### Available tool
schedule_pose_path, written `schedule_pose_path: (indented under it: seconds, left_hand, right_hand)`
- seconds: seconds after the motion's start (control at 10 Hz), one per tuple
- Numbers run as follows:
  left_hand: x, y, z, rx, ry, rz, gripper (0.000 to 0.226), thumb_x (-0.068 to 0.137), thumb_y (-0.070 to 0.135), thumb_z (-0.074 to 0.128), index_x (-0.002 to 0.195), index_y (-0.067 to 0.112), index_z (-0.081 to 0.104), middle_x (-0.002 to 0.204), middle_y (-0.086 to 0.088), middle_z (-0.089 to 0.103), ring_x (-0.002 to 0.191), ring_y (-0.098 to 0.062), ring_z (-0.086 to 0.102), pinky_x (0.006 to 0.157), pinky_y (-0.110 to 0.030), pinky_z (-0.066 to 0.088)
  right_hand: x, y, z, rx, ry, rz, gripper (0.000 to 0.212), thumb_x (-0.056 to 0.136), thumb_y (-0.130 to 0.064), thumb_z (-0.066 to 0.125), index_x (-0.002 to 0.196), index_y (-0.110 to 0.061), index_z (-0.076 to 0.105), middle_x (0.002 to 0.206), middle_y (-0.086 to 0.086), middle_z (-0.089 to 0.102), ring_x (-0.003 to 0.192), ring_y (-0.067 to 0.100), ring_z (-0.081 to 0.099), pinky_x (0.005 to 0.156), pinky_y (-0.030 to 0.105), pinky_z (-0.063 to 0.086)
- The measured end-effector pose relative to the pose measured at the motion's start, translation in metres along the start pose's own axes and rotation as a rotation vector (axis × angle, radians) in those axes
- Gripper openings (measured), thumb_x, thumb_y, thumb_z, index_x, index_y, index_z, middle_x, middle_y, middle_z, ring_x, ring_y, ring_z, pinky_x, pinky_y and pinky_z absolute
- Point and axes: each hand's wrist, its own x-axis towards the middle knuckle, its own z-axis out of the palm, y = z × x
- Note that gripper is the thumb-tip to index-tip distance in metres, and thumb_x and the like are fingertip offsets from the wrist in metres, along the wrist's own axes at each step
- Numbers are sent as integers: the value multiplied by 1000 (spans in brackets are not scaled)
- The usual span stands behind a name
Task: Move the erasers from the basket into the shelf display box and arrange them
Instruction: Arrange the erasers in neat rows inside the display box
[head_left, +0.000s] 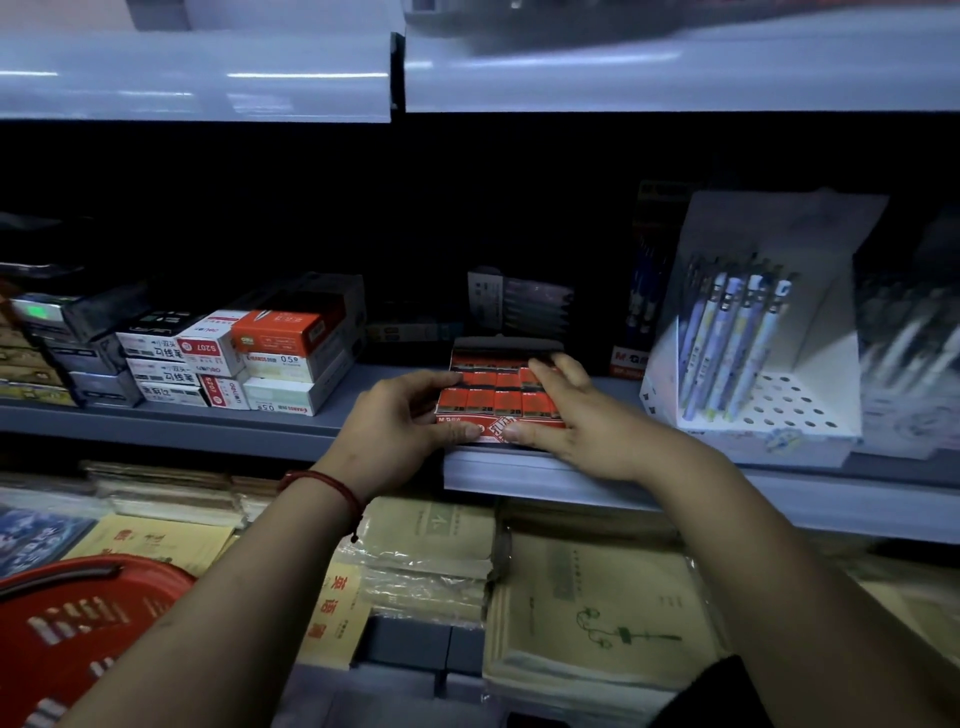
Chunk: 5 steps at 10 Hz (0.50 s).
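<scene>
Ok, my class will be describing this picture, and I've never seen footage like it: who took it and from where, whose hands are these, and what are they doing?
There is no machine here. A person wears a camera on the head, so you look down at their own two arms. The left hand grips the left end of a red display box on the shelf. The right hand lies flat across the erasers packed in it. A red basket sits lower left, pens stand at the right, and notebooks lie below.

Display box (506, 344) on shelf (260, 422) edge (erasers (493, 401) inside), stacked boxes (249, 364) left, pen stand (779, 415) right, basket (78, 623) below-left
</scene>
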Motion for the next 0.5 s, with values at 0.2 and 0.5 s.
schedule_pose_path:
  seconds: [0.2, 0.5]
  left_hand:
    - [-4, 5, -2, 162, -24, 38, 70, 77, 34, 85, 140, 25, 54, 130, 7, 66, 113, -5, 64, 105, -31, 50]
    - [-43, 45, -16, 576, 27, 193, 70, 86, 42, 75, 146, 24, 44, 145, 1, 51, 130, -19, 50, 102, -32, 43]
  right_hand:
    - [2, -7, -8, -50, -12, 20, 107, 82, -76, 51, 159, -25, -3, 166, 1, -13, 152, 23, 14, 123, 35, 20]
    - [-47, -39, -23, -98, 148, -20, 93, 93, -58, 54, 159, -18, 3, 167, 2, -10, 154, 23, 2, 124, 42, 12]
